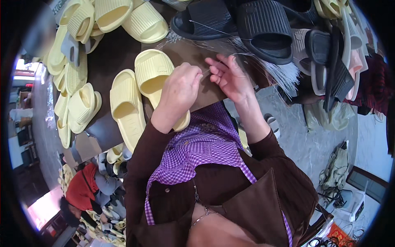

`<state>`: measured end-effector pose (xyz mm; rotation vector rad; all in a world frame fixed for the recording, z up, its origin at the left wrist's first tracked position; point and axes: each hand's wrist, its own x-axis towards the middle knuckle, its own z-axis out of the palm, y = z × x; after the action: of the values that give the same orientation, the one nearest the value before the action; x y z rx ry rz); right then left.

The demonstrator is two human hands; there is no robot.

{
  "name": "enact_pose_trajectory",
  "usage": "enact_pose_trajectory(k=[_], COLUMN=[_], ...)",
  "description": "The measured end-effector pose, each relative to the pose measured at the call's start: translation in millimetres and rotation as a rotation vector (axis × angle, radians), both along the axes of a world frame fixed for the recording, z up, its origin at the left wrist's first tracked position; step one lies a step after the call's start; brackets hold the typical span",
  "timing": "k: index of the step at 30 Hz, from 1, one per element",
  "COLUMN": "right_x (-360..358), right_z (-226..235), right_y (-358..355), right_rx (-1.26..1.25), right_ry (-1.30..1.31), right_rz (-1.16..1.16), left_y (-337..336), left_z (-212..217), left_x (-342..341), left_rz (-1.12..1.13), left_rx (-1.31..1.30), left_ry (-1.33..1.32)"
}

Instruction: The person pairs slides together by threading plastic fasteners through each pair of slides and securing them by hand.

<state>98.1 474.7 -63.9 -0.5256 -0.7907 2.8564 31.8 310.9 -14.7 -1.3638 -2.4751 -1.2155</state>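
A: Item one, far left to upper left of the frame?

B: Pale yellow slides (78,78), heaped loosely along the table edge, likely so you can reach them. One pair of yellow slides (138,92) lies flat, soles down, left of centre, just beside your left hand.

A: Item two, centre?

B: Your left hand (181,88), fingers curled together, seemingly pinching a thin clear plastic strand (207,71); the pinch itself is hidden. The strand's other end meets your right hand (230,76), thumb and forefinger closed on it, other fingers fanned, probably to keep it taut.

A: Item three, right?

B: A bundle of clear strands (275,70) spreads on the brown table (185,51). Black slides (263,24) pile up in the upper right.
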Motion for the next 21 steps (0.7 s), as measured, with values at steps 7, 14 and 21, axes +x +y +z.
enact_pose_trajectory(k=[7, 14, 21], right_x=[-27.7, -43.8, -44.4], right_z=[-4.2, -2.1, -8.7], right_y=[24.1, 31.3, 33.8], right_rx=[0.200, 0.346, 0.329], right_ry=[0.106, 0.027, 0.016], right_rz=[-0.314, -0.398, -0.396], left_y=[-20.9, -74.1, -149.3], left_z=[-2.6, 16.5, 29.5], left_x=[-1.9, -4.9, 9.3], left_rz=[0.069, 0.313, 0.605], left_rx=[0.038, 0.074, 0.468], left_ry=[0.018, -0.023, -0.451])
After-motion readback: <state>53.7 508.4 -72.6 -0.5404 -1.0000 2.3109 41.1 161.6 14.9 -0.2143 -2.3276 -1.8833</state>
